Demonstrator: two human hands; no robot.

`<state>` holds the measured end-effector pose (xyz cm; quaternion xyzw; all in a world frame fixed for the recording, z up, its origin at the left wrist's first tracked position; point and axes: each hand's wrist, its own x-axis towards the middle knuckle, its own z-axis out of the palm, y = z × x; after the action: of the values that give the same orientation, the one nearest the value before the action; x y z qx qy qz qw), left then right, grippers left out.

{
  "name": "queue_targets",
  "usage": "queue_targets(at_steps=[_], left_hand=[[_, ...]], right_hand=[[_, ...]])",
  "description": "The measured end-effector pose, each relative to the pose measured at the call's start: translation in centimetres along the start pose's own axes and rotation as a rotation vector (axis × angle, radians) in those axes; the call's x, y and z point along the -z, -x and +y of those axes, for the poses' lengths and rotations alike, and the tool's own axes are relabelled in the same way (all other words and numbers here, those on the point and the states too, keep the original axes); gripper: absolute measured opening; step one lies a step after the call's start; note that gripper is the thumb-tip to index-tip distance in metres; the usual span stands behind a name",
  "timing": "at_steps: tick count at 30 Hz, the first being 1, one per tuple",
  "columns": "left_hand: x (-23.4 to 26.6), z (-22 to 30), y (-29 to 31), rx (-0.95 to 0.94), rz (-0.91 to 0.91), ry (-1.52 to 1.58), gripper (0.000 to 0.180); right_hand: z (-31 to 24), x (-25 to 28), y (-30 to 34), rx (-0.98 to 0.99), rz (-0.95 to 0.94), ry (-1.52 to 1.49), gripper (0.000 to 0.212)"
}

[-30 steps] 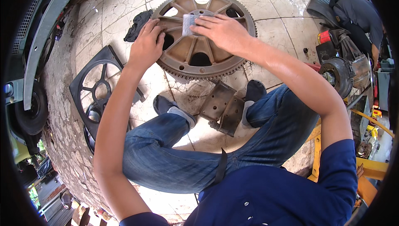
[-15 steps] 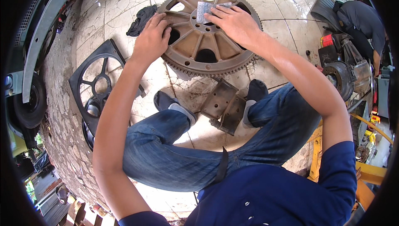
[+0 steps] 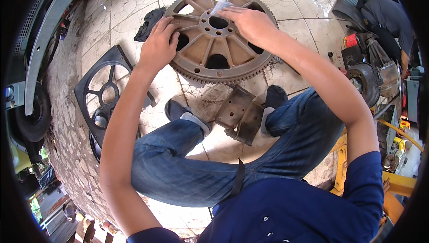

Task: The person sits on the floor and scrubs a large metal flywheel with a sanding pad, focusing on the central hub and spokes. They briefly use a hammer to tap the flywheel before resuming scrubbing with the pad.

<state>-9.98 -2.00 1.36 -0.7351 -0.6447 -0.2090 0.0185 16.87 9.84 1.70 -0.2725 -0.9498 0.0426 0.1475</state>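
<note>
A big rusty-brown flywheel [image 3: 210,60] with a toothed rim and spokes lies face up before me. My left hand [image 3: 158,39] grips the left part of its rim, fingertips on top and thumb apart. Near the ring of bolt holes at the hub, my right hand [image 3: 250,22] presses on a small grey sheet of sandpaper [image 3: 220,7]. Its fingers cover part of the sheet, which is tilted up at its left end. Between my feet, below the flywheel, sits a rusty metal bracket [image 3: 239,113] with holes.
A black cloth [image 3: 149,24] lies left of the flywheel. Nearer on that side is a black fan shroud [image 3: 105,84]. At the right, a person in dark clothing [image 3: 389,19] bends beside a gearbox-like assembly [image 3: 368,80]. A yellow metal frame [image 3: 340,165] stands by my right side.
My right hand and the sandpaper have shifted slightly left, uncovering more of the hub hole; the sheet now looks bent. My left hand stays on the rim. The flywheel appears slightly shifted.
</note>
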Motion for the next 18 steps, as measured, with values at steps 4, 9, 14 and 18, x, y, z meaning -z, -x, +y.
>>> queue_targets(at_steps=[4, 9, 14, 18], left_hand=[[0.1, 0.0, 0.3, 0.011, -0.003, -0.007, 0.022], [0.1, -0.1, 0.1, 0.018, -0.012, 0.015, 0.023], [0.0, 0.1, 0.1, 0.017, -0.008, 0.008, 0.023], [-0.2, -0.4, 0.3, -0.005, 0.011, -0.002, 0.023]], right_hand=[[-3.2, -1.2, -0.4, 0.176, 0.029, 0.036, 0.044], [-2.4, -0.6, -0.3, 0.253, 0.098, 0.114, 0.037], [-4.2, -0.6, 0.3, 0.295, -0.035, 0.336, 0.047], [-4.7, -0.5, 0.7, 0.324, 0.012, 0.34, 0.046]])
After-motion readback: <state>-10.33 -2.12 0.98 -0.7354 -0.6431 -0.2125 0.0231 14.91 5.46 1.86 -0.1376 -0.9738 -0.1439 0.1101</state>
